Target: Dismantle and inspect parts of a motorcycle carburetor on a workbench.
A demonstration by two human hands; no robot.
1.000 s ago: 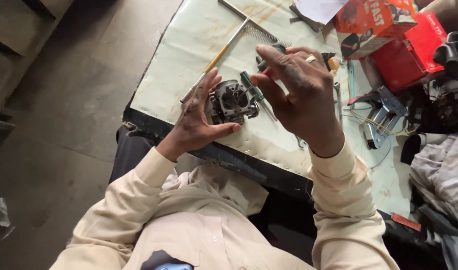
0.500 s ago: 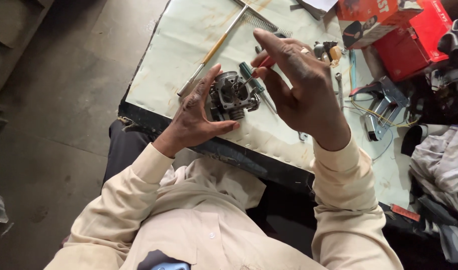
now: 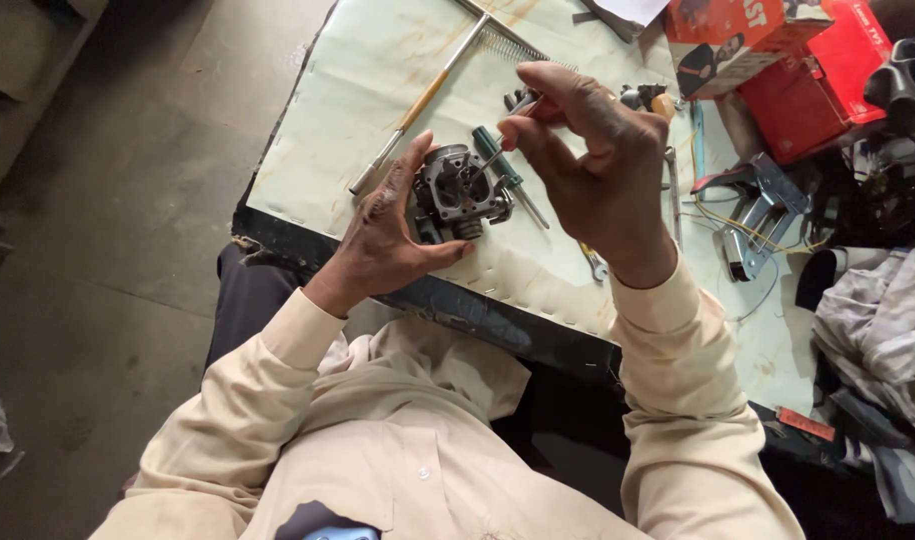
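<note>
My left hand grips a grey metal carburettor from its left side, holding it just above the pale table sheet. My right hand is over it to the right, pinching a thin screwdriver whose tip points down into the carburettor's top. A green-handled screwdriver lies on the sheet right behind the carburettor, partly hidden by my right hand.
A long yellow-handled rod and a spring lie at the back of the table. Red cardboard boxes stand at the back right, with a metal bracket, wires and a crumpled cloth on the right. A spanner lies under my right wrist.
My right hand has pinched a thin screwdriver and set its tip into the carburettor. My left hand has turned the carburettor slightly and lowered it toward the table.
</note>
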